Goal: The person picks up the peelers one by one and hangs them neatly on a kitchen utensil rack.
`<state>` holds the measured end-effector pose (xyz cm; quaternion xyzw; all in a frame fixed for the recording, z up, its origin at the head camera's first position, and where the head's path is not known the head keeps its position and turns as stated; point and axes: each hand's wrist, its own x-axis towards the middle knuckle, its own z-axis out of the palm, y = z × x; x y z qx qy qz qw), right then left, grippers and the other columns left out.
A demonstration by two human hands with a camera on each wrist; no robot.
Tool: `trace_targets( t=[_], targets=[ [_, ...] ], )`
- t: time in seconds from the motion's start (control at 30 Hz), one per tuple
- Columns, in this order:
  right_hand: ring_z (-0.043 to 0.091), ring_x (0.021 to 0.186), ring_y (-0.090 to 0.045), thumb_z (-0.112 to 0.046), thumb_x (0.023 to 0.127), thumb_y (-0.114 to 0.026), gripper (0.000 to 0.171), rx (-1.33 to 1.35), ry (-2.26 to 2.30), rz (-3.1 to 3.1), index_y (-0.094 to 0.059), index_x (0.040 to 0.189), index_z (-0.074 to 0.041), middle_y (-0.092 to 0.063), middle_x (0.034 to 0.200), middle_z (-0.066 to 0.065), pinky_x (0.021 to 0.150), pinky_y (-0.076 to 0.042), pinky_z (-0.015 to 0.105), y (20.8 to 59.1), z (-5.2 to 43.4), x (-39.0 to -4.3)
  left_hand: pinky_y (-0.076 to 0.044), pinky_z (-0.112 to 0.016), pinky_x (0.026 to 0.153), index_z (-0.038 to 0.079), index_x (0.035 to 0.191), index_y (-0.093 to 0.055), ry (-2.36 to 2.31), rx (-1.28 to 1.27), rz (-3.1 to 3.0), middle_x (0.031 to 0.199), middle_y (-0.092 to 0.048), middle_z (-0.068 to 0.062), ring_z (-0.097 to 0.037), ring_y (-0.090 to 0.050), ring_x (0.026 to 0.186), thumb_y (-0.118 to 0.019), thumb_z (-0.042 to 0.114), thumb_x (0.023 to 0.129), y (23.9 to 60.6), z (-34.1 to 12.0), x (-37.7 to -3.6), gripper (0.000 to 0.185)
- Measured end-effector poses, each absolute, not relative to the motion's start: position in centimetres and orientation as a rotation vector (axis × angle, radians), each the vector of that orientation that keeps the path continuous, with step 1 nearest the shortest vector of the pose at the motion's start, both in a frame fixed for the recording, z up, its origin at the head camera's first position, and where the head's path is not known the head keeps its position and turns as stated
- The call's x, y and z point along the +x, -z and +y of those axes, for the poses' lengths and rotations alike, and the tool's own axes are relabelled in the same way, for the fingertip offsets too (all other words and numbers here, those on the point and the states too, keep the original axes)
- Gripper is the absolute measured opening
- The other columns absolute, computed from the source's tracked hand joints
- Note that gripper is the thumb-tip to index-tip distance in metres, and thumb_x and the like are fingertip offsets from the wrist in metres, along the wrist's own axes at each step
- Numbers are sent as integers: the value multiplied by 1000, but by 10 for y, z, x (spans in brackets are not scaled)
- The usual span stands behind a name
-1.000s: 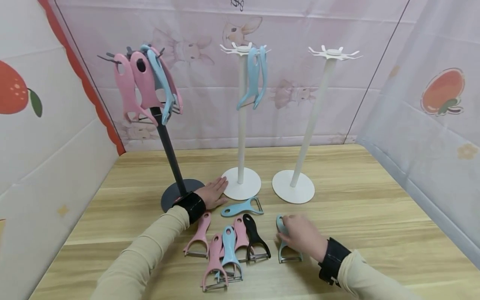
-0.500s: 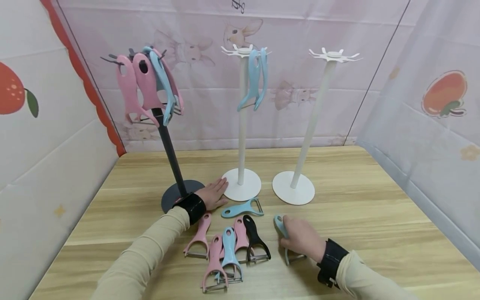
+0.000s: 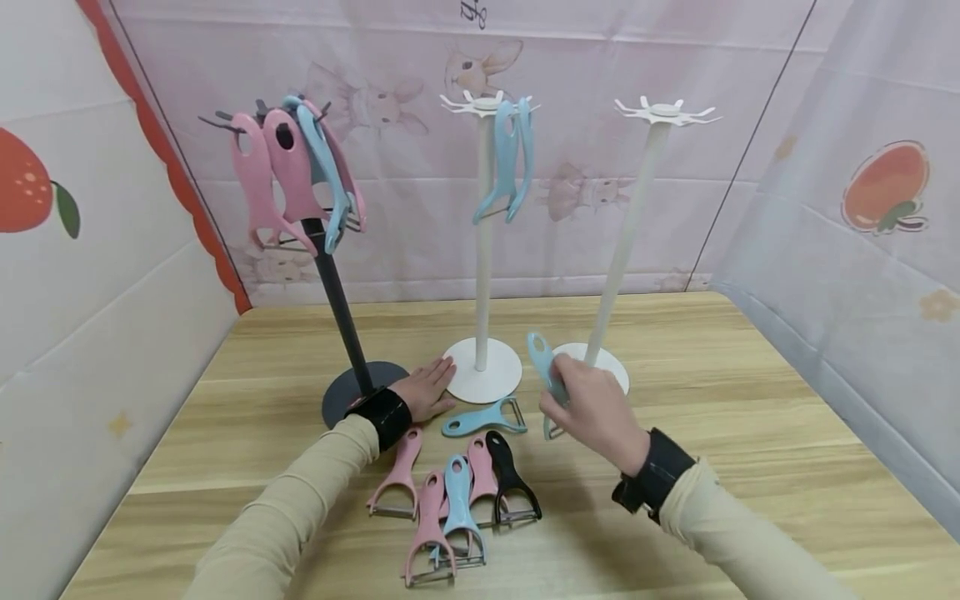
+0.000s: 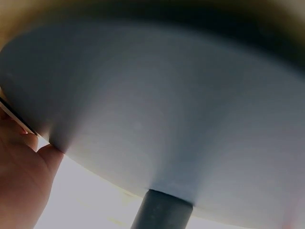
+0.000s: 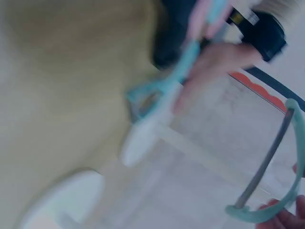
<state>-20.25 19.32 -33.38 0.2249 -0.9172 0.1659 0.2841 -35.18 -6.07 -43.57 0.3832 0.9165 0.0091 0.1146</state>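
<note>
My right hand (image 3: 597, 410) grips a light blue peeler (image 3: 541, 358) by its handle, raised in front of the right white stand's base (image 3: 611, 372). In the right wrist view, the blade end of that peeler (image 5: 298, 143) shows at the right edge. My left hand (image 3: 424, 390) lies flat with straight fingers, fingertips at the edge of the middle white stand's base (image 3: 486, 385). Beside its wrist is the black stand's base (image 3: 341, 392), which fills most of the left wrist view. Another blue peeler (image 3: 480, 418) lies just in front of the left hand.
Pink, blue and black peelers (image 3: 512, 475) lie in a loose pile on the wooden table (image 3: 712, 417). Pink peelers (image 3: 255, 179) and a blue one hang on the black stand (image 3: 337, 304). Two blue peelers (image 3: 507, 158) hang on the middle stand; the right stand's hooks (image 3: 664, 111) are bare.
My right hand has lifted the blue peeler off the table and carried it forward, up to the right stand's base. The left hand has stayed in place.
</note>
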Motion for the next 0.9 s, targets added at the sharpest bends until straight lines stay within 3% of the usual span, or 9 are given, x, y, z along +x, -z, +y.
trace_targets(
  t=[0.37, 0.9],
  targets=[
    [16, 46, -45, -7, 75, -61, 12, 693, -429, -1994, -51, 73, -1, -51, 59, 6, 41, -37, 27, 248, 160, -240, -16, -45, 108, -2, 145, -11, -56, 1118, 2686, 150, -5, -19, -30, -6, 137, -35, 37, 98, 436, -63, -351, 65],
    [25, 61, -53, -15, 81, -59, 17, 436, -389, -2079, -53, 78, 0, -56, 68, 12, 55, -44, 36, 163, 110, -281, -18, -46, 107, -5, 143, -14, -61, 1130, 2690, 149, -8, -22, -33, -9, 137, -37, 35, 98, 430, -61, -346, 65]
  ],
)
